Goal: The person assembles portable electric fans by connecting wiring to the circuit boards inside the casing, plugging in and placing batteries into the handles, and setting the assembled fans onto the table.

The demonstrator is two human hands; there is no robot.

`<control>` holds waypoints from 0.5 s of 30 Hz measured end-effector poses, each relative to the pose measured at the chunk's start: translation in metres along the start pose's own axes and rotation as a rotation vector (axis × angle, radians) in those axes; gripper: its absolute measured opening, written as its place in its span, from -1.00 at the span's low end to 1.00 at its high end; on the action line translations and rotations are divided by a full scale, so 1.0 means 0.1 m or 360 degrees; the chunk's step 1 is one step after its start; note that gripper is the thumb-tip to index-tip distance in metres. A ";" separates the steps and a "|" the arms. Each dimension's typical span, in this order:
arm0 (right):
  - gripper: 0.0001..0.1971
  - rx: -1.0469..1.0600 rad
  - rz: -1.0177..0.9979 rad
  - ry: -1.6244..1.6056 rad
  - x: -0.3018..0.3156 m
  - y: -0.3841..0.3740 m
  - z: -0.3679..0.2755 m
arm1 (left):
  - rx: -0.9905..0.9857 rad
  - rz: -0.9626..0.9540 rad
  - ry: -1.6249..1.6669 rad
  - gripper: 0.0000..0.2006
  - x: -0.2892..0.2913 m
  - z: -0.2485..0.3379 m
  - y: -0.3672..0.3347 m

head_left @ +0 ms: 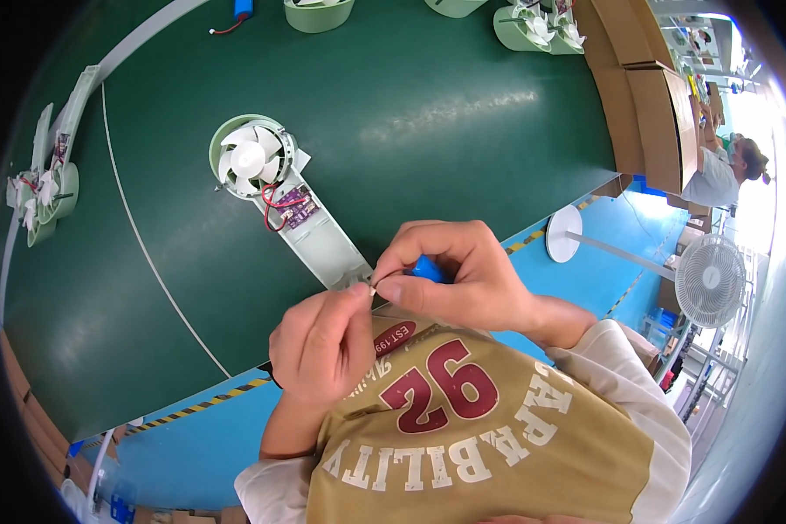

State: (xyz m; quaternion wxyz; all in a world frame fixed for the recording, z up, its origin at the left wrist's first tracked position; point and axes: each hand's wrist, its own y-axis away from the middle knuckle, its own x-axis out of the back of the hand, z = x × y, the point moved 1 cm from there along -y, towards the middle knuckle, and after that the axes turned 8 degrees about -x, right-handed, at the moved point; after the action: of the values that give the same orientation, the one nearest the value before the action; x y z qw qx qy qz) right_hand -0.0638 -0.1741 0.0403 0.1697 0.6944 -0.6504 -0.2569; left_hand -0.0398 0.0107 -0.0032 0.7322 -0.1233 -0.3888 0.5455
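Observation:
My right hand (pixel 467 271) is closed around a blue cylindrical battery (pixel 428 268), while its thumb and forefinger pinch the thin lead near a small white connector (pixel 373 290). Fingertips of my left hand (pixel 321 345) are pressed together at that connector; what exactly lies between them is too small to make out. Just beyond both hands, an opened handheld fan (pixel 327 249) lies on the green table. Its round head holds white blades (pixel 248 159), and a purple circuit board (pixel 295 208) with red wires sits in the pale handle.
More opened fans lie at the left edge (pixel 52 192) and far right (pixel 524 31) of the green table (pixel 445 157). Another blue battery (pixel 243 9) is at the far side. Cardboard boxes (pixel 659 122) line the right, with a standing fan (pixel 710 279) and a person (pixel 720 170) beyond.

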 end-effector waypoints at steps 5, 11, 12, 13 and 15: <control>-0.87 0.0579 0.0130 0.0514 0.01 -0.05 0.01 | 0.0497 0.0039 0.0578 -0.84 0.02 0.01 -0.02; -0.85 0.0766 0.0227 0.0693 -0.04 -0.05 -0.01 | 0.0916 0.0053 0.0987 -0.88 0.04 0.01 -0.01; -0.85 0.0767 0.0221 0.0697 -0.04 -0.06 0.00 | 0.0807 0.0056 0.0924 -0.88 0.04 0.00 -0.01; -0.87 0.0650 0.0154 0.0519 -0.03 -0.07 0.02 | 0.0698 0.0058 0.0860 -0.88 0.04 0.00 -0.01; -0.88 0.0532 0.0087 0.0346 -0.03 -0.07 0.03 | 0.0583 0.0068 0.0771 -0.88 0.03 -0.01 -0.02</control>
State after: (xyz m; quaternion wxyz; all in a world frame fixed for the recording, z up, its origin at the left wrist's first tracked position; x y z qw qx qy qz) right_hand -0.0593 -0.1705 0.0344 0.1284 0.7188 -0.6803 -0.0642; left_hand -0.0374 0.0132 -0.0016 0.8020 -0.1240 -0.0954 0.5765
